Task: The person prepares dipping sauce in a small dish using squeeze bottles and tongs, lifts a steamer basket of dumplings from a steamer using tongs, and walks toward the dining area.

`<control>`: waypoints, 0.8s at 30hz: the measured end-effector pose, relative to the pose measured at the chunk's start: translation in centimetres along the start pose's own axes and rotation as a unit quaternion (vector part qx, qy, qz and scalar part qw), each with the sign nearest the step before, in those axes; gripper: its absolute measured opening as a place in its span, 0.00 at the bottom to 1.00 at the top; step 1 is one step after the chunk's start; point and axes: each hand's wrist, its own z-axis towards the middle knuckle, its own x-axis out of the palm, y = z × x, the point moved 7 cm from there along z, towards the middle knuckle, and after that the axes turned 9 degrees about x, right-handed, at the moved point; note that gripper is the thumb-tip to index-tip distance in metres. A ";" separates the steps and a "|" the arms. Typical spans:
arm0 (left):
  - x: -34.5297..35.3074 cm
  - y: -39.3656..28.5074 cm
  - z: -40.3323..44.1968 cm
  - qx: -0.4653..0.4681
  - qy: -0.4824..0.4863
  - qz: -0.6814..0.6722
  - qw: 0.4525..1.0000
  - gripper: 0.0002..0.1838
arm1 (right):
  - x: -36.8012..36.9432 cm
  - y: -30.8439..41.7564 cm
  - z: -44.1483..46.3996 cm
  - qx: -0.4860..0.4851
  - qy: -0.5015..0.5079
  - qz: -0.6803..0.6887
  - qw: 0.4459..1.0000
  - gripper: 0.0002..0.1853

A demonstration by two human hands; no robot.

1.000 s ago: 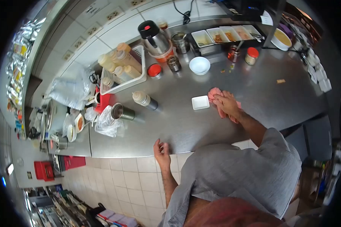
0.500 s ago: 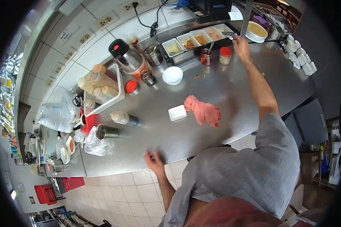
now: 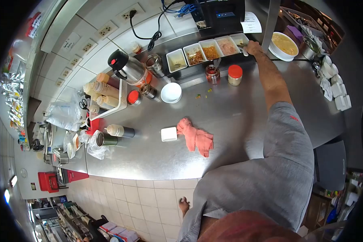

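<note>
My right hand (image 3: 254, 48) reaches to the right end of a black tray (image 3: 197, 66) holding several white containers. Its fingers are curled against that end, beside a metal utensil handle (image 3: 243, 49) at the last container (image 3: 238, 39); what they grip is partly hidden. My left hand (image 3: 184, 205) hangs below the counter edge over the floor, empty, with its fingers loosely apart. A pink cloth (image 3: 195, 138) lies on the counter, touching or nearly touching a small white dish (image 3: 169, 134). In front of the tray stand a red-lidded jar (image 3: 234, 76) and an open jar (image 3: 213, 75) with a utensil in it.
A white bowl (image 3: 171, 93), a thermos (image 3: 127, 68) and a basket of squeeze bottles (image 3: 119, 103) stand at left. Another squeeze bottle (image 3: 120, 130) lies nearer. Right of a metal post is a tub of yellow food (image 3: 283, 46). Stacked white dishes (image 3: 336, 86) sit farther right.
The view has shifted, and the counter things appear lower and farther left. My left hand has dropped from the counter edge to beside my body. My right hand stays at the tray's right end.
</note>
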 end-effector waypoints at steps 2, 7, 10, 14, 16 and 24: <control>1.8 4.1 -2.4 -0.077 0.052 0.030 0.995 0.24 | -0.6 0.9 -0.1 -0.027 0.034 -0.020 0.999 0.23; 3.5 8.8 -5.3 -0.114 0.068 0.053 0.990 0.25 | 1.8 1.0 3.2 -0.132 0.076 -0.136 0.979 0.19; 3.3 9.2 -4.5 -0.106 0.057 0.042 0.992 0.26 | -0.7 -0.5 0.3 -0.095 0.042 -0.049 0.993 0.21; 2.4 7.3 -4.3 -0.125 0.036 -0.042 0.991 0.27 | -4.9 -1.6 -6.4 -0.068 -0.062 0.060 0.994 0.20; 2.4 3.8 -4.2 -0.113 0.037 -0.028 0.992 0.27 | -4.8 -2.7 -6.9 -0.047 -0.105 0.110 0.987 0.19; 2.8 -4.5 -3.8 -0.057 0.050 0.036 0.996 0.26 | -3.8 -2.3 -6.5 -0.109 -0.103 0.032 0.988 0.20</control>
